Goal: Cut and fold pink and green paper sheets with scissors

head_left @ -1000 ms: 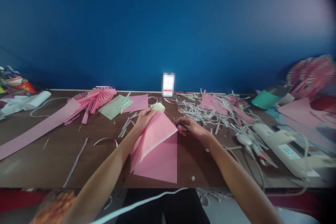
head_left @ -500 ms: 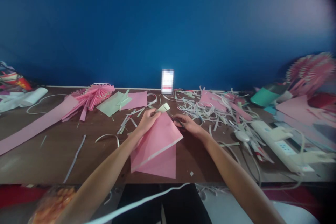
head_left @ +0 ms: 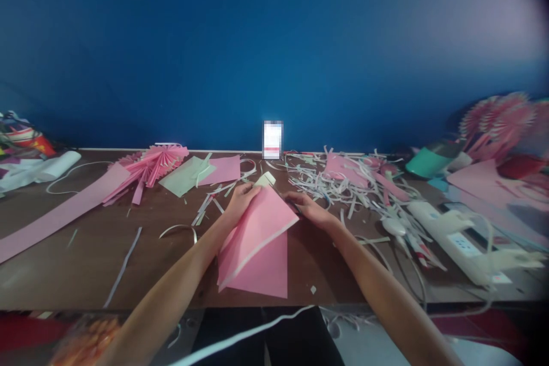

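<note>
My left hand (head_left: 241,201) pinches the upper part of a folded pink paper sheet (head_left: 266,220), which has a white strip along its lower edge. A small pale yellow paper piece (head_left: 265,179) sticks out at the top, beside my left fingertips. My right hand (head_left: 307,206) is closed on dark-bladed scissors (head_left: 295,206), their blades against the right edge of the folded sheet near the pale piece; the handles are mostly hidden by my fingers. Beneath the raised fold, a second flat pink layer (head_left: 266,274) reaches toward the table's front edge.
Paper strip scraps (head_left: 315,180) heap at the back right. A power strip (head_left: 450,240) with cables lies on the right. Pleated pink paper (head_left: 150,168) and a long pink strip (head_left: 64,214) lie left. A lit phone (head_left: 273,140) stands against the blue wall.
The view has tilted up slightly, so the table sits lower. The folded pink sheet's lower left corner has shifted a little; both hands keep their holds.
</note>
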A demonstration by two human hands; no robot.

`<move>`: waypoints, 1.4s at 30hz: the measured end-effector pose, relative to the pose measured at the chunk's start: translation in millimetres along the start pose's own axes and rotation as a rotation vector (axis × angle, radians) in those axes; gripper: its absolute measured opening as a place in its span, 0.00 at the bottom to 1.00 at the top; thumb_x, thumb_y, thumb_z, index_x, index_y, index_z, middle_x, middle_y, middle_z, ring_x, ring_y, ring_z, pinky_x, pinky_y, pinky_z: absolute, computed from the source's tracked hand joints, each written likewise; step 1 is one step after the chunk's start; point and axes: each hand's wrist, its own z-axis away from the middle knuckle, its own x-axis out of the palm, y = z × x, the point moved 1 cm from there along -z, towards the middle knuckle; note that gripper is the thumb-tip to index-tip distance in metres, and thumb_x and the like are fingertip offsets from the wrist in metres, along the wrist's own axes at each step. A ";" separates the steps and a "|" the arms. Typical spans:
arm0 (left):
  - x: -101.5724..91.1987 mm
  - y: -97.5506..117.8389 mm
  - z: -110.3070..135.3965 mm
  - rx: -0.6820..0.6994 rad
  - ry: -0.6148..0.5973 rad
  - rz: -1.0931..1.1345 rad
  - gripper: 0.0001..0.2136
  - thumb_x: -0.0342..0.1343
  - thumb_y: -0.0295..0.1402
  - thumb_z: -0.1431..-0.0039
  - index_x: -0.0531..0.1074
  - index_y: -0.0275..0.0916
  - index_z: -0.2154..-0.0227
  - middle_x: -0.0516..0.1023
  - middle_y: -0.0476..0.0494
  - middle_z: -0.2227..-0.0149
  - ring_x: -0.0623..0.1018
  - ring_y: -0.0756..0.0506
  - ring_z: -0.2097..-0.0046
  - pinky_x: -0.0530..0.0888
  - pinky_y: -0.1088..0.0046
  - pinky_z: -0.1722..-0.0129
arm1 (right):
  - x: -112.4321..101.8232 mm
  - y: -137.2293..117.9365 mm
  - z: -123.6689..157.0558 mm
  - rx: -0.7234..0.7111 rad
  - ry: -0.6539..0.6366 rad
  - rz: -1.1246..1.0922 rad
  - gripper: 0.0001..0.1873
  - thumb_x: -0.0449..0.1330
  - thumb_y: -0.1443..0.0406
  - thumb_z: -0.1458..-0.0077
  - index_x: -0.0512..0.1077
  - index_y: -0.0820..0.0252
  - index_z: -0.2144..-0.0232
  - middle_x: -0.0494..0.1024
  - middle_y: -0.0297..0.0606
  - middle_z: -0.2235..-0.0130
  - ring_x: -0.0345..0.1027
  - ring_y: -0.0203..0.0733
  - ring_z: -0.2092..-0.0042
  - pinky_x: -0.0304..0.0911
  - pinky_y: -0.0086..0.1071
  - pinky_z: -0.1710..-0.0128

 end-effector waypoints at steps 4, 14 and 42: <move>1.0 2.5 1.2 0.030 0.040 -0.031 0.13 0.55 0.42 0.47 0.71 0.35 0.73 0.69 0.50 0.74 0.67 0.51 0.72 0.62 0.77 0.73 | -1.4 0.9 -0.5 -0.013 0.018 0.022 0.19 0.60 0.56 0.49 0.72 0.59 0.56 0.73 0.35 0.72 0.63 0.35 0.72 0.57 0.26 0.76; 6.7 3.8 4.8 0.093 0.030 -0.182 0.15 0.52 0.43 0.45 0.65 0.36 0.77 0.62 0.53 0.79 0.61 0.53 0.76 0.56 0.76 0.76 | 0.1 4.2 -1.8 -0.048 0.042 -0.002 0.17 0.60 0.62 0.50 0.72 0.60 0.56 0.76 0.39 0.60 0.68 0.43 0.59 0.63 0.32 0.62; 6.8 3.0 5.8 0.097 0.009 -0.185 0.15 0.52 0.43 0.44 0.64 0.36 0.77 0.59 0.52 0.80 0.56 0.53 0.77 0.52 0.75 0.77 | 0.4 1.3 -0.7 -0.043 0.054 0.000 0.18 0.59 0.60 0.47 0.71 0.59 0.54 0.76 0.39 0.58 0.68 0.45 0.56 0.63 0.34 0.59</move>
